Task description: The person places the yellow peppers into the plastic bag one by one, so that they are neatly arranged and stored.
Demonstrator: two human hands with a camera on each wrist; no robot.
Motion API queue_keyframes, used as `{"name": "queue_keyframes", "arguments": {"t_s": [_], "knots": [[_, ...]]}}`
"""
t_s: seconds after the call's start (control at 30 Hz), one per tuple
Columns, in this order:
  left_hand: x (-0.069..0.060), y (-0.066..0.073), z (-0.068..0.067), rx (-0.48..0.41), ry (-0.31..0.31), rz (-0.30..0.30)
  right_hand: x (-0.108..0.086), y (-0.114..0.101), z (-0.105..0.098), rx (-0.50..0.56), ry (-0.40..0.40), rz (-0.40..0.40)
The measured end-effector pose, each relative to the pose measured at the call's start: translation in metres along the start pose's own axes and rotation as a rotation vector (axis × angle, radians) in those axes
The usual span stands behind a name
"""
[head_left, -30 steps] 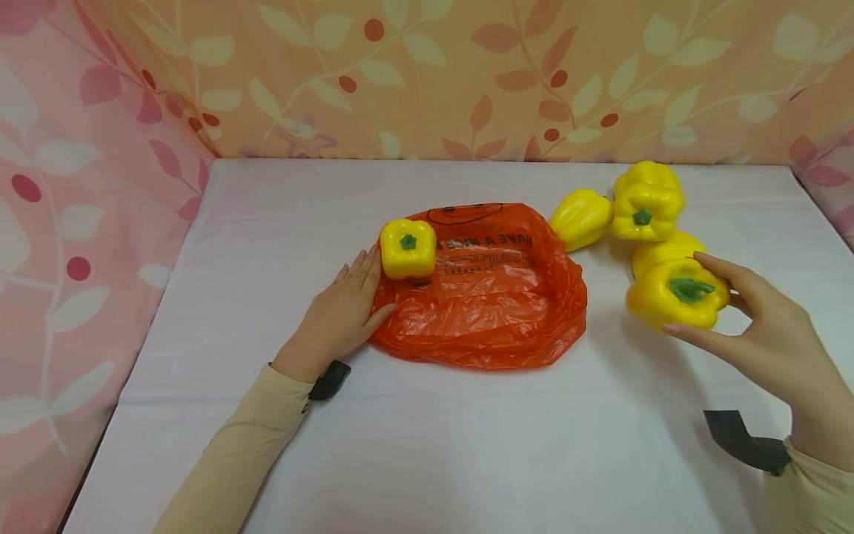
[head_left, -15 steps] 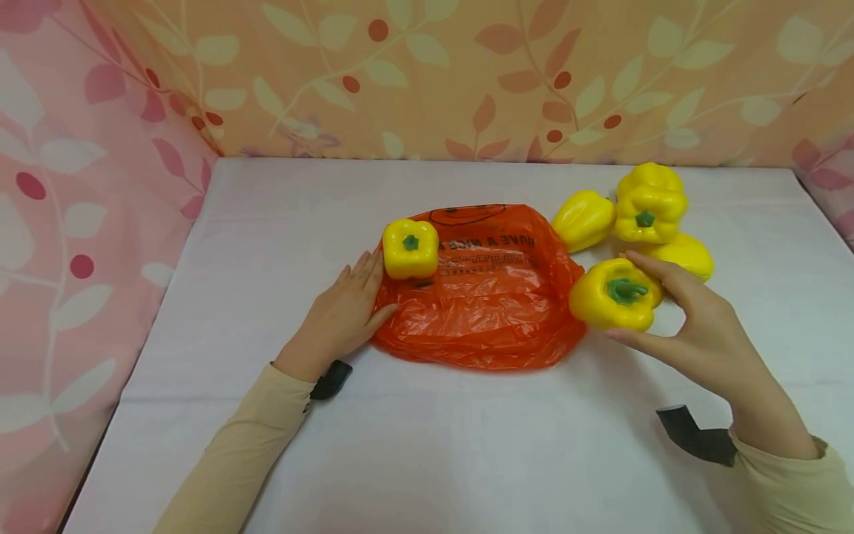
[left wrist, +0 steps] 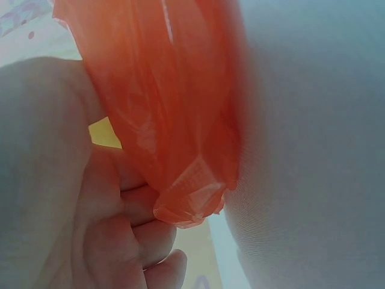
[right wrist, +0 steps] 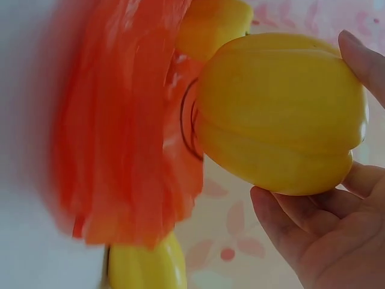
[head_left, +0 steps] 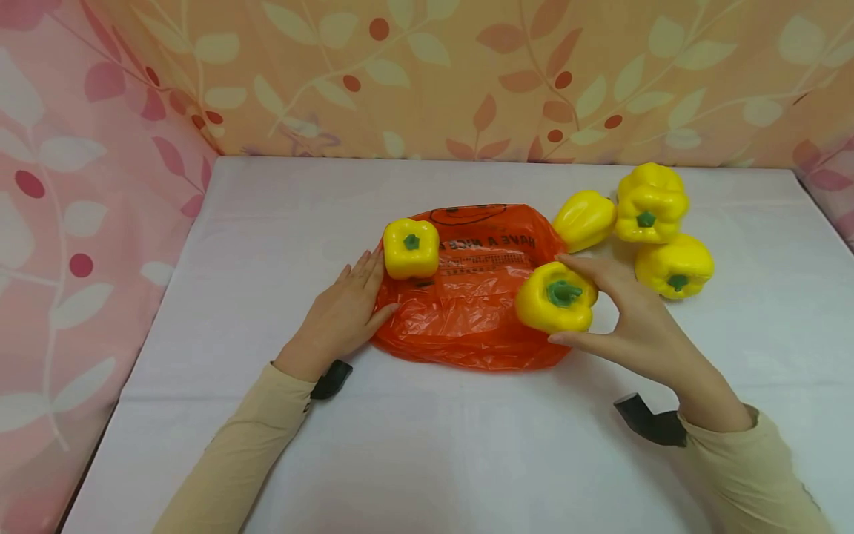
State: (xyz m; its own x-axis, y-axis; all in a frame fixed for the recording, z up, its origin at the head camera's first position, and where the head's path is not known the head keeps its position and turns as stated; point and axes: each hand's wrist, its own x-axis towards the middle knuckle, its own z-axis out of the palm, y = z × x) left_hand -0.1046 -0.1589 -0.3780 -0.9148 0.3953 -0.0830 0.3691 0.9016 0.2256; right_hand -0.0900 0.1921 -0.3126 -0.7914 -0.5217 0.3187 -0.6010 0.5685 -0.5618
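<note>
A red plastic bag [head_left: 480, 326] with black print lies spread on the table. My left hand [head_left: 336, 311] rests flat at its left edge, fingers straight, touching the plastic; the left wrist view shows the bag's side [left wrist: 162, 108] against the fingers. One yellow bell pepper [head_left: 411, 252] with a green stem sits on the bag's left part, beside the left fingertips. Over the bag's right part, my right hand [head_left: 634, 319] holds another yellow bell pepper [head_left: 550, 300] between thumb and fingers. The right wrist view shows this pepper [right wrist: 277, 114] raised beside the bag [right wrist: 126, 138].
Several more yellow peppers stand right of the bag: a long one [head_left: 585, 220] at its far right edge, one [head_left: 650, 204] behind and another [head_left: 677, 265] closer. The table has a white cloth [head_left: 467, 460]. A patterned curtain [head_left: 427, 81] rises behind it.
My right hand has carried its pepper leftward, from beside the other peppers to over the bag's right part. The left hand and the pepper on the bag have stayed put.
</note>
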Motion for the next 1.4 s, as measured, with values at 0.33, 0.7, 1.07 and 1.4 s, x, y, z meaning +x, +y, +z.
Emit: {"name": "queue_keyframes", "arguments": {"t_s": [0.33,0.7,1.07,1.4], "knots": [[0.000,0.002,0.001,0.002,0.003,0.002,0.023,-0.010,0.023,0.066,-0.102,0.001],[-0.002,0.003,0.002,0.006,-0.004,0.000,0.040,-0.017,0.044,0.147,-0.177,-0.038],[-0.002,0.003,0.002,0.016,-0.003,0.000,0.057,-0.023,0.068,0.188,-0.248,-0.062],[0.000,0.001,0.000,0.031,0.013,0.014,0.071,-0.023,0.087,0.198,-0.321,-0.040]]}}
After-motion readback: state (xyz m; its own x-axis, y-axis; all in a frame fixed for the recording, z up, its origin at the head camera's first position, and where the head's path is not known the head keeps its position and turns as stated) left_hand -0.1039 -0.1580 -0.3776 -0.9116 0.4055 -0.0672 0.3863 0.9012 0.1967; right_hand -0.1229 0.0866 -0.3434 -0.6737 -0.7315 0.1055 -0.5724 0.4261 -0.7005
